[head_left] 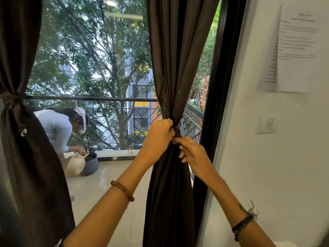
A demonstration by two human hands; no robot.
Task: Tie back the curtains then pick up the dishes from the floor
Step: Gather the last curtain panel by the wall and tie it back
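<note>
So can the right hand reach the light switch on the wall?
Probably yes. The right hand is busy at the curtain, but the switch sits just beyond it on the bare wall, with nothing between.

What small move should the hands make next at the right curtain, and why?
Probably pull the tie snug. The left hand bunches the right curtain while the right hand works the tie; the left curtain is already tied.
</note>
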